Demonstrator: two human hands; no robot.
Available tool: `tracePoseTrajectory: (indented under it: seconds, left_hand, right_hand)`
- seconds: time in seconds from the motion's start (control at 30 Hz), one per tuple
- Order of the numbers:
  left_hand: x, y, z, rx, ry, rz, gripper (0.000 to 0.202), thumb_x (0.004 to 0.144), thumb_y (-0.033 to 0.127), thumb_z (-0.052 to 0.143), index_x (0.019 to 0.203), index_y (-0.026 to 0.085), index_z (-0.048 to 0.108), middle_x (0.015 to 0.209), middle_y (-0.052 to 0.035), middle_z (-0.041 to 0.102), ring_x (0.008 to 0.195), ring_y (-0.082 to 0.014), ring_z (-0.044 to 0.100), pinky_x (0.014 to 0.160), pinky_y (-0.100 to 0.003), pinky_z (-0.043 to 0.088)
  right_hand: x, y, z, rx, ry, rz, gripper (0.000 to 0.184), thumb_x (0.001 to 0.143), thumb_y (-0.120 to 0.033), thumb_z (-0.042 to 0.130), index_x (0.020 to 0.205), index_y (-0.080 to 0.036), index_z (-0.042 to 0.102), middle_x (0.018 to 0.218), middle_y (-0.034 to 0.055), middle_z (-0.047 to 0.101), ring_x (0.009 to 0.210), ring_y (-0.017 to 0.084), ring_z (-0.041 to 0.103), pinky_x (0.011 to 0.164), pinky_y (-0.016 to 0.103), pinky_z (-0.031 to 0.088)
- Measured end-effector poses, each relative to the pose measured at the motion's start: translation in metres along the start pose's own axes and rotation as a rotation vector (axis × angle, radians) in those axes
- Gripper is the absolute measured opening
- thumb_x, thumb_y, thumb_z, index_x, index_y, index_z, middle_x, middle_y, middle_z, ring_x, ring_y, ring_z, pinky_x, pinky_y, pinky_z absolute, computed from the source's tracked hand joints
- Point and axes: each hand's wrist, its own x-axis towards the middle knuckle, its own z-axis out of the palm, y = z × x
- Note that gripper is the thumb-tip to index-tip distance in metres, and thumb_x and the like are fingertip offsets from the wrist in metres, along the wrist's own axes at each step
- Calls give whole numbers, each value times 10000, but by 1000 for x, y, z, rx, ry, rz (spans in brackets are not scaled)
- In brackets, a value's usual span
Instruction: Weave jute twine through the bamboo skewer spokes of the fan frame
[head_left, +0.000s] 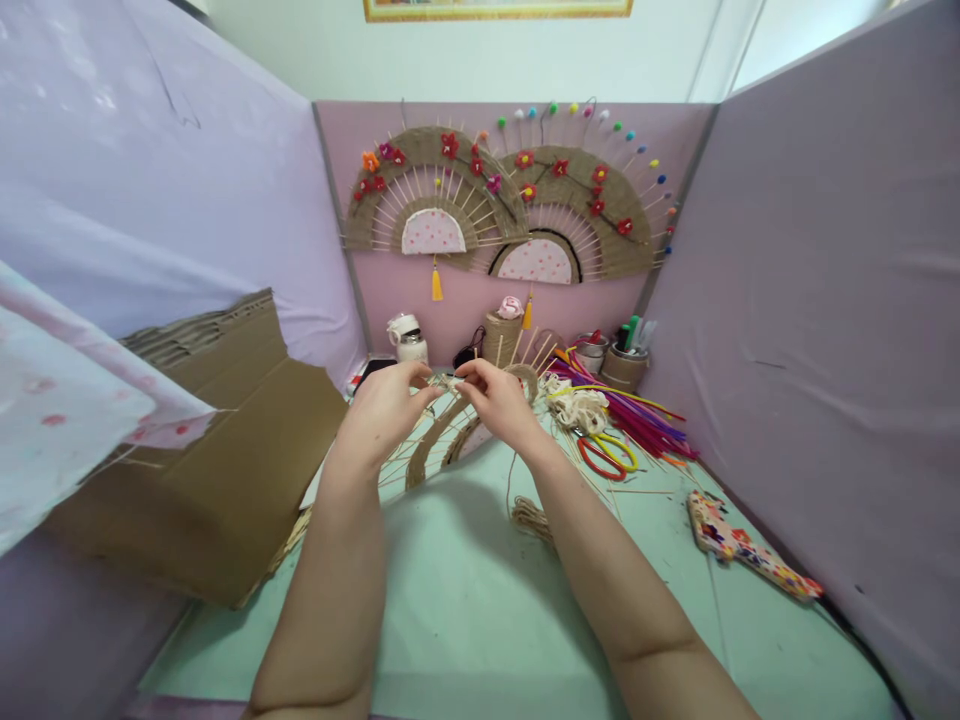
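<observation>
A half-made fan (425, 447) of thin wooden sticks with woven brown twine bands lies on the table under my hands. My left hand (386, 405) is over its far part, thumb and fingertips pinched together. Close beside it, my right hand (496, 398) pinches in the same way, fingertips almost meeting the left ones. Something small and pale shows between the fingertips, too small to name. Several bare stick ends (534, 348) rise beyond the right hand. A loose bundle of twine (531, 517) rests near my right forearm, a strand running up from it.
Red-and-yellow scissors (604, 457), cream yarn (581, 408) and purple pipe cleaners (649, 425) lie to the right. A patterned glue gun (742, 550) is near the right wall. Cardboard (225, 470) leans at left. Behind stand a twine spool (501, 338) and white bottle (409, 340); finished fans (442, 145) hang above.
</observation>
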Motion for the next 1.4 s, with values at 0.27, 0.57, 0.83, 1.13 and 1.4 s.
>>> tracePoseTrajectory:
  seconds: [0.27,0.57,0.83,1.13,1.4]
  left_hand:
    - [15,-28,3,-133,-304,20,307,690,443,638,892,230,727,966,-53,729,870,-247,660,739,-319,491]
    - [16,-18,7,4,-297,13,173,688,331,572,653,228,708,731,-24,713,683,-195,628,596,-291,418]
    - [15,-13,7,88,-335,-16,194,671,272,538,698,186,709,681,-23,677,642,-153,570,565,-258,352]
    - [15,-19,11,67,-332,-3,172,645,233,518,638,182,682,623,-15,638,605,-139,535,525,-253,313]
    - [14,-15,5,76,-334,-51,162,686,257,553,665,181,694,685,-31,680,651,-153,577,553,-256,345]
  right_hand:
    - [0,0,1,40,8,11,163,813,-271,533,921,-191,625,749,6,647,682,132,576,695,261,420]
    - [0,-5,2,238,0,129,186,772,-300,563,913,-186,605,714,5,616,588,120,534,574,246,430]
    - [-7,-35,-14,583,-91,214,218,730,-305,636,910,-194,586,676,-28,575,471,69,461,391,187,362]
    - [16,-48,-4,684,-84,233,204,704,-306,642,857,-172,637,798,29,669,511,79,521,458,221,472]
    - [12,-15,-23,443,195,350,227,671,-286,573,843,-157,644,749,41,675,529,106,527,452,222,399]
